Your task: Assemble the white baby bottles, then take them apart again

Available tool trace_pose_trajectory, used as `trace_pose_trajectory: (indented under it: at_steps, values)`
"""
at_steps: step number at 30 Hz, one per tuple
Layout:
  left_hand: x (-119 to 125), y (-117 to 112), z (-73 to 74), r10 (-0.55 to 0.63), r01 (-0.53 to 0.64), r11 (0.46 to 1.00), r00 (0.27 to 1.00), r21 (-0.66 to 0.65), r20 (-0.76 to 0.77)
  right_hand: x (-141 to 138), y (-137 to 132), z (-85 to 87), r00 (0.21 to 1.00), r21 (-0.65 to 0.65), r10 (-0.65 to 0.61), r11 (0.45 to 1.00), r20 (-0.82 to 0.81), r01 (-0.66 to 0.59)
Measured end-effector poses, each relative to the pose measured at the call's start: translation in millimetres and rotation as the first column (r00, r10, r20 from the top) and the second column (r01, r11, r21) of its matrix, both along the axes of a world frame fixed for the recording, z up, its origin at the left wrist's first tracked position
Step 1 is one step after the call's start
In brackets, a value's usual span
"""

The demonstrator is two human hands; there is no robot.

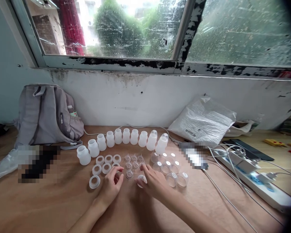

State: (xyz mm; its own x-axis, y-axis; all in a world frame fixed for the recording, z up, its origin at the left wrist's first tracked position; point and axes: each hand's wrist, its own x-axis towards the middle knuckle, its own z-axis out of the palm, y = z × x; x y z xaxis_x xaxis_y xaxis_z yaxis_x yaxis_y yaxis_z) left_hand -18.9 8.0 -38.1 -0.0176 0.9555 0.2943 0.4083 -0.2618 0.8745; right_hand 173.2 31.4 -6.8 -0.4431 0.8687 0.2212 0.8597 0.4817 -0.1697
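My left hand (113, 182) is curved low over the table with thumb and fingers apart, holding nothing I can see. Its fingertips are beside a white bottle collar ring (115, 165), one of several translucent rings laid in rows. My right hand (155, 181) has its thumb against another collar ring (142, 179), partly covered by the hand. Its forefinger reaches to the clear silicone nipples (129, 174), which lie in rows between my hands. Clear dome caps (171, 179) stand to the right of it. Whether a nipple sits in the thumbed ring is unclear.
White baby bottles (83, 155) stand in an arc behind the parts; two at the right end wear clear caps (163, 137). A grey backpack (43, 113) and plastic bag (12, 158) are left. A silvery parcel (203, 119), cables and a power strip (264, 191) are right.
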Motion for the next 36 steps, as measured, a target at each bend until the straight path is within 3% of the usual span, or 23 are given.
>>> trace_pose_trajectory:
  at_steps: [4, 10, 16, 22, 32, 36]
  values:
    - [4.7, -7.2, 0.0, -0.12, 0.147, 0.983, 0.967, 0.107, -0.225, 4.4, -8.0, -28.5, 0.997, -0.162, -0.01, 0.987, -0.073, -0.002]
    - [9.8, -11.1, -1.8, -0.227, 0.296, 0.951, 0.866, 0.091, -0.446, -3.0, -12.3, -35.6, 0.966, -0.215, 0.047, 0.971, -0.253, -0.103]
    - [7.9, -9.4, 2.8, -0.24, 0.31, 0.948, 0.85, 0.075, -0.47, -0.1, -13.5, -37.1, 0.948, -0.197, 0.093, 0.967, -0.305, -0.159]
    - [10.7, -11.6, 2.7, -0.342, 0.42, 0.907, 0.783, 0.036, -0.52, -0.4, -15.2, -39.6, 0.931, -0.156, 0.117, 0.971, -0.346, -0.18]
    - [12.4, -10.6, -0.3, -0.276, 0.39, 0.915, 0.792, 0.104, -0.545, -0.6, -17.3, -29.6, 0.929, -0.193, 0.121, 0.961, -0.349, -0.198]
    - [13.5, -12.0, 1.4, -0.261, 0.363, 0.927, 0.801, 0.09, -0.538, 2.2, -17.3, -31.0, 0.886, -0.193, 0.095, 0.96, -0.454, -0.202]
